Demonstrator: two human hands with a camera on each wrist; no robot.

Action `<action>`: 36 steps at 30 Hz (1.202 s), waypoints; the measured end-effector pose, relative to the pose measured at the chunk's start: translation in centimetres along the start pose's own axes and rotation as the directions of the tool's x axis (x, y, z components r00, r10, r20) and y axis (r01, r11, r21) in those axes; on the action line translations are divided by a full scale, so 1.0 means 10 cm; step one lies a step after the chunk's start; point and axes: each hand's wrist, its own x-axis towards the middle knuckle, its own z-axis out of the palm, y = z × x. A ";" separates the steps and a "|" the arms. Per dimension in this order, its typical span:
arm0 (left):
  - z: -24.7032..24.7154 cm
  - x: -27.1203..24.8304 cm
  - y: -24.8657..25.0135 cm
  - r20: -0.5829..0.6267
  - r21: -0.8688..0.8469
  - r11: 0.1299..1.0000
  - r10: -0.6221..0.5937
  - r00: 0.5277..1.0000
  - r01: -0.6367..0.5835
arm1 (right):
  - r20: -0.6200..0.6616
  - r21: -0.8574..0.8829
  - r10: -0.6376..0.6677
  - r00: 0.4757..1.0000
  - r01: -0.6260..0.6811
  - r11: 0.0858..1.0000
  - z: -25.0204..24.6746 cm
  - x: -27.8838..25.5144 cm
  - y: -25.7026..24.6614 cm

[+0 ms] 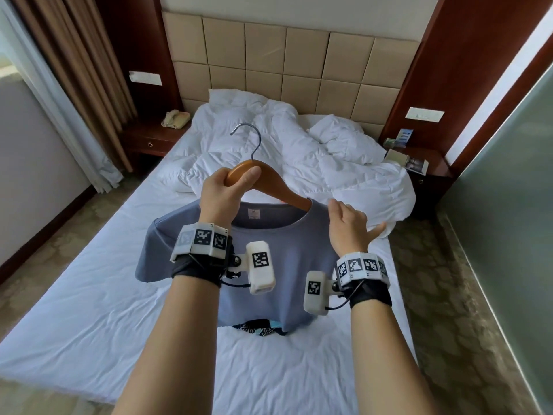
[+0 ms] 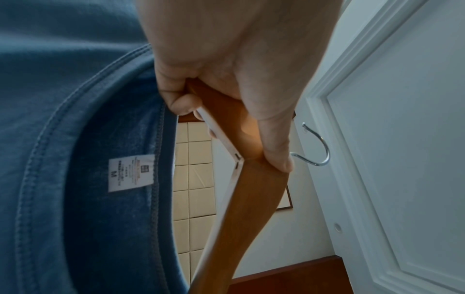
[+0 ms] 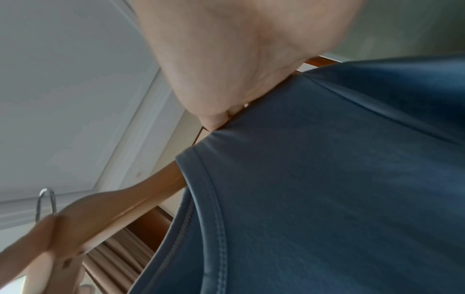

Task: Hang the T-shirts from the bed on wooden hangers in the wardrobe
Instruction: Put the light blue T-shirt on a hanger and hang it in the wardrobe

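White bedding is covering the bed (image 1: 89,295), with a rumpled duvet (image 1: 299,151) piled toward the padded headboard (image 1: 284,61) and one nightstand (image 1: 149,139) standing at each side. One wooden hanger (image 1: 269,178) is being held up over the mattress, its long axis running from the near left to the far right in the head view and its metal hook (image 1: 250,139) pointing up and away toward the headboard. The left hand (image 1: 224,190) is gripping the hanger's left arm close to the centre, thumb lying along the top of the wood beside the hook's stem and the other fingers (image 2: 181,101) curling under the lower edge. One blue-grey T-shirt (image 1: 269,265) is hanging below with its neck opening upward and a white size label (image 2: 130,173) showing inside the back of the collar; the hanger's right arm is passing into that collar, while the left arm is staying outside the cloth in the left hand. The right hand (image 1: 350,226) is sitting at the shirt's right shoulder, just beside the covered end of the hanger, fingers (image 3: 216,119) pressing on the fabric there; whether they are pinching it cannot be told. One patterned dark garment (image 1: 260,327) is lying on the sheet beneath the shirt's hem.
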 end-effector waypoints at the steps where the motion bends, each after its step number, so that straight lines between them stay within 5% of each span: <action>1: -0.01 0.04 -0.01 0.012 0.009 1.000 0.003 1.000 -0.003 | -0.003 -0.011 0.007 1.000 -0.007 1.000 0.01 0.00 -0.02; 10: -0.09 0.34 -0.11 0.138 -0.009 1.000 0.008 0.990 -0.007 | -0.025 -0.101 -0.114 0.993 0.111 0.989 0.21 -0.18 -0.38; 16: -0.15 0.57 -0.18 0.230 -0.023 1.000 0.011 0.973 -0.006 | 0.085 0.068 -0.223 0.971 0.217 0.974 0.20 -0.31 -0.67; 19: -0.14 0.61 -0.16 0.290 -0.043 0.999 0.026 0.957 -0.014 | 0.165 0.001 -0.203 0.965 0.206 0.979 0.20 -0.33 -0.81; 25: 0.04 0.70 -0.10 0.408 -0.060 0.996 0.082 0.909 -0.063 | 0.020 -0.187 -0.135 0.991 0.136 0.973 0.12 -0.30 -0.86; 30: 0.36 0.66 0.18 0.538 0.125 0.948 0.183 0.823 -0.292 | -0.101 -0.224 -0.085 0.991 0.060 0.973 -0.23 -0.31 -0.76; 36: 0.79 0.41 0.60 0.651 0.399 0.635 0.312 0.692 -0.661 | -0.191 -0.134 0.038 0.981 -0.065 0.989 -0.88 -0.42 -0.46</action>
